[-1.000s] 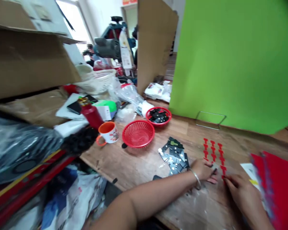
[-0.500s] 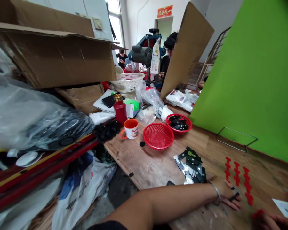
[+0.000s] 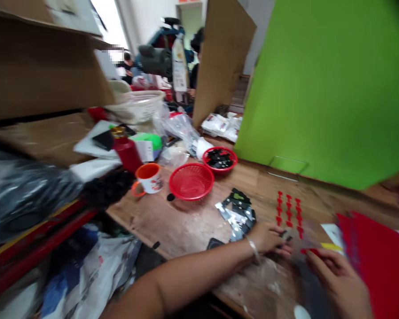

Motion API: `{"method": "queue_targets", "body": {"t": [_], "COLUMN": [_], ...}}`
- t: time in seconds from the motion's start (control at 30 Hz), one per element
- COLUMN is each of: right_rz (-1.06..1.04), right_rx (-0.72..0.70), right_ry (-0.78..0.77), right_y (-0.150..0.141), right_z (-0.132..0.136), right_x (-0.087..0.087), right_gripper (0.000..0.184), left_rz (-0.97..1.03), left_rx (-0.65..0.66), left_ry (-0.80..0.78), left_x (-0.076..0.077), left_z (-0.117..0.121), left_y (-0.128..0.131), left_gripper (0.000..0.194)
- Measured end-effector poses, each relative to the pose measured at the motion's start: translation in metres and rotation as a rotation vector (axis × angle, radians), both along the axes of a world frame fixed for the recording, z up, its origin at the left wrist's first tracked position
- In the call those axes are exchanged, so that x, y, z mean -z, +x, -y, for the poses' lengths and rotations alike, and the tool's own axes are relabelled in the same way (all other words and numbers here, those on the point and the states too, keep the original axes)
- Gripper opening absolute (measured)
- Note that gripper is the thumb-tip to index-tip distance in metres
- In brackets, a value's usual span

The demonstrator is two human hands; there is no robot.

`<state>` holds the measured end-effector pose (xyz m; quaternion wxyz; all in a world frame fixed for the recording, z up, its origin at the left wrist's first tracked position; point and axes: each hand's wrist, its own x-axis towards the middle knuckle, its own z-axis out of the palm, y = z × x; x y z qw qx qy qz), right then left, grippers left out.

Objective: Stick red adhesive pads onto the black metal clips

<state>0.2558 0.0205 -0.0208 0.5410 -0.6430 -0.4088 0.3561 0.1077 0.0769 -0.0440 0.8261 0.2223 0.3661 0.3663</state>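
My left hand point(image 3: 268, 239), with a bracelet at the wrist, is closed on a small dark flat piece point(image 3: 286, 235) at its fingertips. Between the thumb and fingers of my right hand point(image 3: 341, 277) is a small red piece point(image 3: 307, 251). Three columns of red T-shaped pieces point(image 3: 289, 212) lie on the table just beyond both hands. Left of my left hand is a loose pile of black and silver metal plates point(image 3: 237, 212). A stack of red sheets point(image 3: 382, 261) lies beside my right hand. Motion blur softens the finer details.
A red basket point(image 3: 191, 181) stands on the wooden table, with another red basket point(image 3: 234, 164) of black pieces behind it. An orange-and-white mug point(image 3: 152, 184) and red bottle point(image 3: 128, 155) are left. A green panel point(image 3: 319, 88) rises at the back; people sit farther off.
The view swung left and then back right. My right hand, low at the corner half a second ago, now shows with a red piece held near the columns. My left fingers have drawn together.
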Motion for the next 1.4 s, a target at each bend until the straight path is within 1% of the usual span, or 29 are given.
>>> {"method": "queue_targets", "body": {"t": [0.03, 0.07, 0.1, 0.13, 0.17, 0.23, 0.33, 0.6, 0.93, 1.17, 1.4], "right_rz": [-0.028, -0.068, -0.104, -0.136, -0.154, -0.153, -0.149, -0.147, -0.126, -0.088, -0.061], "right_rx": [-0.01, -0.041, -0.043, -0.042, -0.045, -0.061, -0.053, -0.087, -0.103, -0.1, -0.088], "right_ry": [-0.042, -0.063, -0.057, -0.042, -0.038, -0.034, -0.009, -0.003, -0.016, -0.019, -0.015], "right_y": [-0.01, -0.02, -0.029, -0.036, -0.043, -0.052, -0.06, -0.068, -0.069, -0.068, -0.068], "right_z": [0.002, 0.004, 0.006, 0.006, 0.007, 0.009, 0.013, 0.014, 0.014, 0.015, 0.014], "right_x": [-0.004, -0.006, -0.009, -0.01, -0.01, -0.009, -0.009, -0.011, -0.013, -0.01, -0.008], "right_gripper": [0.033, 0.033, 0.032, 0.032, 0.03, 0.025, 0.022, 0.02, 0.019, 0.016, 0.017], "left_rz": [-0.032, -0.061, -0.09, -0.107, -0.124, -0.132, -0.122, -0.128, -0.096, -0.108, -0.102], "left_rx": [-0.026, -0.002, 0.015, 0.034, 0.027, 0.018, -0.016, -0.007, 0.056, 0.053, 0.057], "left_ry": [0.015, 0.015, 0.004, -0.014, -0.029, -0.05, -0.066, 0.003, 0.071, 0.092, 0.103], "left_x": [-0.01, -0.019, -0.027, -0.033, -0.037, -0.04, -0.041, -0.038, -0.035, -0.034, -0.033], "left_z": [0.011, 0.02, 0.026, 0.03, 0.033, 0.037, 0.041, 0.042, 0.042, 0.043, 0.043], "left_y": [-0.01, -0.02, -0.028, -0.034, -0.039, -0.042, -0.039, -0.037, -0.038, -0.038, -0.038], "left_gripper": [0.024, 0.024, 0.023, 0.023, 0.025, 0.026, 0.027, 0.026, 0.029, 0.031, 0.031]}}
